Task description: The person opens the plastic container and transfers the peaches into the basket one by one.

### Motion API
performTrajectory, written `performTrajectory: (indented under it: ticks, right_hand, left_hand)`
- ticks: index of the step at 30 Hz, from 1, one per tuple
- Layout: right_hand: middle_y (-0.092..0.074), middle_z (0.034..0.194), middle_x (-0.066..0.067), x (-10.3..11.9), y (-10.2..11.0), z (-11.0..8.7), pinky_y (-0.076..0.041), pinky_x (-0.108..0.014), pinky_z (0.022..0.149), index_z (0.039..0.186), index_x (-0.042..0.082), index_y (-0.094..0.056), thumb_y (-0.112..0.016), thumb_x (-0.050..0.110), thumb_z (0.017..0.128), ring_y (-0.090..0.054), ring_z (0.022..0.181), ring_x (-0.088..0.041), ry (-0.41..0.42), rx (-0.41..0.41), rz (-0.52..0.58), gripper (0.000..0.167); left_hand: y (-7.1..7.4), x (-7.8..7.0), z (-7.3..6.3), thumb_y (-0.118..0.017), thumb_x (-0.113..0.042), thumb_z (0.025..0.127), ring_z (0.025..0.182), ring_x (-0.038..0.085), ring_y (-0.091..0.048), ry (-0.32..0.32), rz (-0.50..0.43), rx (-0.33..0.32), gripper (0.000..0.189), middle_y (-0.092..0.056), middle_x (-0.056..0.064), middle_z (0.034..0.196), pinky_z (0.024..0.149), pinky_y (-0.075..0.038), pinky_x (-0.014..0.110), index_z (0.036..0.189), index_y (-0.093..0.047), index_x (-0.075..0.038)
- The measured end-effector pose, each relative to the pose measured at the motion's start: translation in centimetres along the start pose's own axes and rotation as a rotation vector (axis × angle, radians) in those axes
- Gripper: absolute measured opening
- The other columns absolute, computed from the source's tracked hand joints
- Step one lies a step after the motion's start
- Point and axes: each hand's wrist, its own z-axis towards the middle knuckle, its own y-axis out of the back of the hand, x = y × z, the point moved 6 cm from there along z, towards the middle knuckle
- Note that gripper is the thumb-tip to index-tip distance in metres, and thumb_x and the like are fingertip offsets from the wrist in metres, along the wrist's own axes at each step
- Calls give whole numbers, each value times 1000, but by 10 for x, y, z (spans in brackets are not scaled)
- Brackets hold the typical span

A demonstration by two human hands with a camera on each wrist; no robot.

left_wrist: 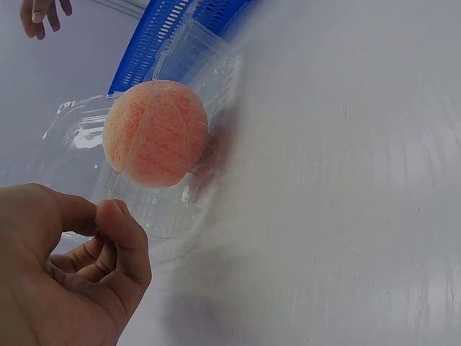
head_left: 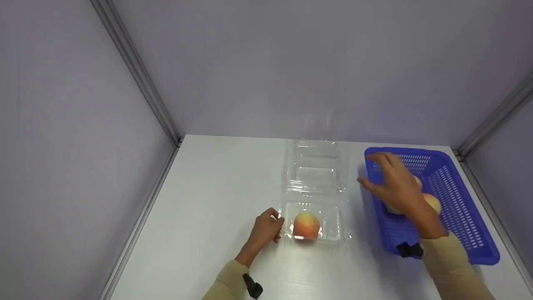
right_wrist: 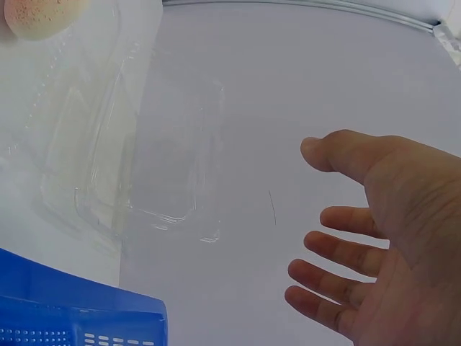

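Observation:
A clear plastic clamshell box [head_left: 332, 223] lies opened out on the white table, its lid [head_left: 316, 160] folded back toward the rear wall. One red and yellow peach [head_left: 307, 225] sits in the box's near half. At that half's left edge, my left hand [head_left: 265, 227] pinches the plastic rim between thumb and index finger; the peach [left_wrist: 157, 133] is just beyond it in the left wrist view. My right hand [head_left: 393, 183] is over the blue basket [head_left: 470, 212], thumb and fingers spread and holding nothing. Under and beside it, peaches [head_left: 432, 202] in the basket are partly hidden.
The perforated basket stands at the table's right side, close to the box. White table surface [head_left: 208, 200] extends left of the box. Pale wall panels with grey metal strips [head_left: 141, 75] enclose the table at the back and both sides.

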Motion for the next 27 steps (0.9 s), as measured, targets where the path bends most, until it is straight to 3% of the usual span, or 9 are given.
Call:
performTrajectory:
  ticks: [17, 27]
  right_hand:
    - [-63, 139, -19, 27, -10, -2, -49, -64, 112, 136, 3, -62, -88, 27, 89, -57, 134, -43, 153, -66, 3, 59]
    - [-62, 141, -15, 36, -23, -4, -56, -59, 106, 137, 8, -62, -87, 33, 89, -59, 132, -38, 155, -44, -13, 60]
  left_hand:
    - [1, -1, -1, -63, -16, 103, 50, 8, -55, -15, 4, 13, 12, -58, -2, 62, 45, -51, 21, 99, -57, -6]
    - [2, 0, 0, -63, -15, 102, 50, 8, -55, 1, 11, -3, 11, -58, -1, 63, 45, -52, 22, 98, -58, -5]
